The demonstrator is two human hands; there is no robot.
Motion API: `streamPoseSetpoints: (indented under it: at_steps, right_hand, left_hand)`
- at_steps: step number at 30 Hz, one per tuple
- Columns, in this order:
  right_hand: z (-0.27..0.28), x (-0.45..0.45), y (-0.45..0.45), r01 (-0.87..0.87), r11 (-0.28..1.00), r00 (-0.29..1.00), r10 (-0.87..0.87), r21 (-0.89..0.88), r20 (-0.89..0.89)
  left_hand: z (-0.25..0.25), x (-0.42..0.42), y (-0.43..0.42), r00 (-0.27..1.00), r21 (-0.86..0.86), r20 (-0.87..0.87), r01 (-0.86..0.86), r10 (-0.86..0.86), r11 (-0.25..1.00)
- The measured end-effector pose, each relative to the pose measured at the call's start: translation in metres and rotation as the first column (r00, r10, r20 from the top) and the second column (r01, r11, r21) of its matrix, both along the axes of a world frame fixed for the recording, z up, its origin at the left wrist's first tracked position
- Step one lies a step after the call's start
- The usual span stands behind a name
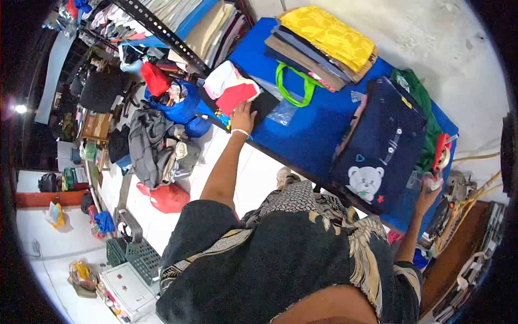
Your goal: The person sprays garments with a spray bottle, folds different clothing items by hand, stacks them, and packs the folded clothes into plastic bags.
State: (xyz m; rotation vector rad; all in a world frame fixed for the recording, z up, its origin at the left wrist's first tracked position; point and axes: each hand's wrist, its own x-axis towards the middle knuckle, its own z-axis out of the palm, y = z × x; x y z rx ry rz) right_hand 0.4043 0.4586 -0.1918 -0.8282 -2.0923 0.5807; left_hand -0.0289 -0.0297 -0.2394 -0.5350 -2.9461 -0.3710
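My left hand (243,117) lies with its fingers stretched out on a folded black cloth (265,105) at the table's left end. Its fingertips touch a red and white cloth bundle (232,86) on top. At the right edge, the fingers of my right hand (427,193) are bent around something small and whitish, too blurred to name. Just beyond that hand is a red tape dispenser (442,152) with a tan roll. Between my hands lies a dark navy garment (386,137) with a white bear print, and clear plastic sits near my right hand.
The blue table (302,143) holds a stack of folded fabrics (326,40), yellow on top, a bright green strap (295,86) and a green cloth (426,108). Left of it are a heaped grey garment (148,146), a red bag (164,198) and a metal shelf (162,32).
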Motion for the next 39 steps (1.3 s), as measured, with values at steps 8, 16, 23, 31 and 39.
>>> streamPoseSetpoints:
  at_steps: [8, 16, 23, 31, 39]
  right_hand:
    - [0.109, -0.085, -0.112, 0.374, 0.889, 0.927, -0.358, 0.266, -0.11]
    - [0.145, -0.194, -0.234, -0.24, 0.959, 0.929, 0.271, 0.148, -0.253]
    - [0.128, -0.211, -0.298, -0.546, 0.732, 0.817, 0.572, -0.407, -0.068]
    - [0.105, -0.231, -0.309, -0.54, 0.285, 0.801, 0.463, -0.792, -0.38]
    - [0.149, -0.194, -0.261, -0.871, -0.111, 0.491, -0.208, -0.479, -0.846]
  left_hand:
    - [0.015, -0.024, -0.017, 0.964, -0.098, -0.159, 0.198, -0.211, 0.975]
    - [0.011, -0.065, -0.017, 0.973, -0.177, -0.054, 0.212, -0.225, 0.961]
    - [0.015, -0.105, -0.015, 0.959, -0.235, 0.186, 0.254, -0.213, 0.938]
    - [0.169, -0.034, 0.06, 0.15, 0.791, 0.569, -0.37, -0.808, 0.488]
    - [0.232, 0.079, 0.189, 0.067, 0.913, 0.284, 0.286, -0.956, 0.291]
